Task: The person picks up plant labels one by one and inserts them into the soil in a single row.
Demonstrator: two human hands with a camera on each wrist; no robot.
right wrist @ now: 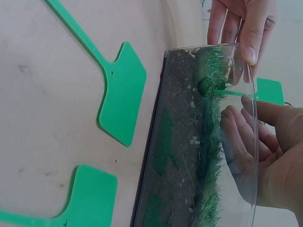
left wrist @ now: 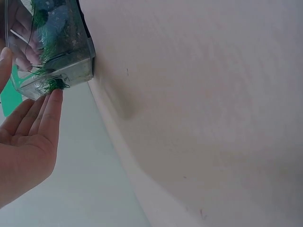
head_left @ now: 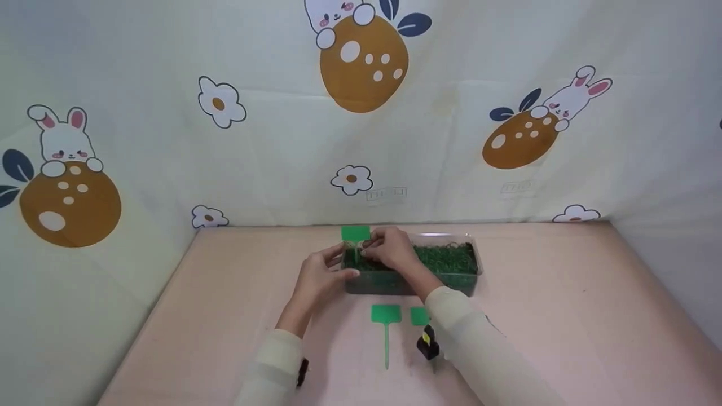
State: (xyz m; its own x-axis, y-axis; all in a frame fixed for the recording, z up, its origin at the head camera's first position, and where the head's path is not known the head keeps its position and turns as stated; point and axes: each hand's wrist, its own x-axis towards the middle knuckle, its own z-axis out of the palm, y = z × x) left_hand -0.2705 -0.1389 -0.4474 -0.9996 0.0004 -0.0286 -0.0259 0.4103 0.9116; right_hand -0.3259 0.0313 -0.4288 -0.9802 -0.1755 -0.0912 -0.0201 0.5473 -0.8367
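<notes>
A clear plastic box (head_left: 409, 282) with dark soil and green grass (head_left: 448, 259) stands near the back of the table. My left hand (head_left: 318, 276) holds its left end, thumb on the front wall and fingers along the end wall. A green plant label (head_left: 355, 233) stands upright in the grass at that end. Inside the box, my right hand (head_left: 392, 249) reaches over the front rim, fingertips down at the grass right beside the label's stem (right wrist: 229, 93). Seen from the right wrist, a gap shows between its thumb and loosely bent fingers.
Two more green plant labels lie in front of the box: one label (head_left: 386, 313) near the middle, another label (head_left: 419, 316) partly behind the right sleeve. Black wrist gear (head_left: 428, 344) shows by the right sleeve. A patterned cloth (head_left: 271, 169) hangs behind the table.
</notes>
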